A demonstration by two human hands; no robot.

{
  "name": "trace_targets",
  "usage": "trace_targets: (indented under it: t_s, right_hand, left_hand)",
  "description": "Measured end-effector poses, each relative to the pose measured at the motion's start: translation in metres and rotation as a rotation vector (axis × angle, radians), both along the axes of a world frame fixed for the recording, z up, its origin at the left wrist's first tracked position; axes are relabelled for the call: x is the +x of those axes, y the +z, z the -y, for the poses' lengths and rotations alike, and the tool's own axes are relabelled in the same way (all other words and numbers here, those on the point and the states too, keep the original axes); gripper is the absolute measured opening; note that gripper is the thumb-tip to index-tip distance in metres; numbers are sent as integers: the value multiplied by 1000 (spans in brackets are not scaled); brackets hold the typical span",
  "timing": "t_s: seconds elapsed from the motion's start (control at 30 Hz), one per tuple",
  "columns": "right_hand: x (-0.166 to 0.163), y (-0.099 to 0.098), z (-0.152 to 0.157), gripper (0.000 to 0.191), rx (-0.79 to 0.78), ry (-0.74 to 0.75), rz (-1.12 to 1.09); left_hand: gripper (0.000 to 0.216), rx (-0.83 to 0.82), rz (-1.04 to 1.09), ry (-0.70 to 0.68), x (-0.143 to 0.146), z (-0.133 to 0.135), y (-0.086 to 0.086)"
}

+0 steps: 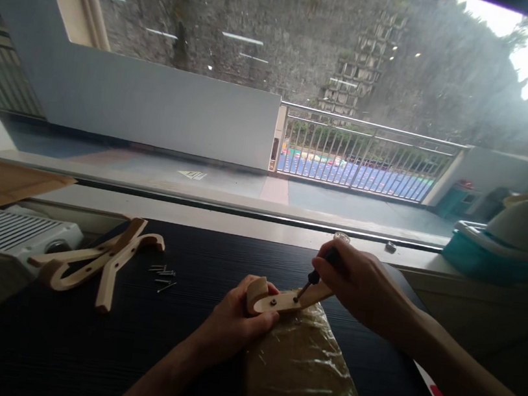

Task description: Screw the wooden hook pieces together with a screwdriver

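Note:
My left hand (240,316) is closed around the curved end of a pale wooden hook piece (285,302), which rests on a box wrapped in clear plastic (303,374). Two dark spots, holes or screw heads, show on the flat face of the wood. In my right hand (355,280) is a screwdriver (314,277) with a dark handle, its shaft slanting down. The tip meets the wood at the spot farther from my left hand. My right hand partly covers the far end of the wood.
More wooden hook pieces (102,260) lie crossed on the black table (171,368) at the left. Several screws (165,274) are beside them. A white slatted appliance (28,233) stands at the left edge. On the windowsill at right is a teal container (477,254).

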State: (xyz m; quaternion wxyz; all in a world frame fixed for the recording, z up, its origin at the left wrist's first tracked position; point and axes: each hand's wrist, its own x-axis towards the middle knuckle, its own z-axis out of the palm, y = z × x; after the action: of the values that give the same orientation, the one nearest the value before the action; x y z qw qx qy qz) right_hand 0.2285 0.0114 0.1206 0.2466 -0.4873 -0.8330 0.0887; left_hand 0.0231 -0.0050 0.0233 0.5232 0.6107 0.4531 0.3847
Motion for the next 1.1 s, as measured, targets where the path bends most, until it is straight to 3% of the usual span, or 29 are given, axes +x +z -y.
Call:
trace_targets:
  t_s: [0.47,0.77,0.87,1.0,1.1]
  right_hand:
    - [1,0,-9,16,-107,162,-23]
    - [-5,19,-10,7,-165,333,125]
    - [-11,11,-15,10,-169,268,99]
    - [-11,-15,-19,24,-54,7,-27]
    - [-5,-18,-20,31,-32,-138,-71]
  left_hand:
    - [24,4,-77,9,1,-1,2]
    - [27,6,-59,46,2,0,-1]
    - [27,-3,-41,25,1,-2,-3]
    - [27,-8,-5,21,1,-3,-4]
    - [27,6,-8,26,1,-1,-2]
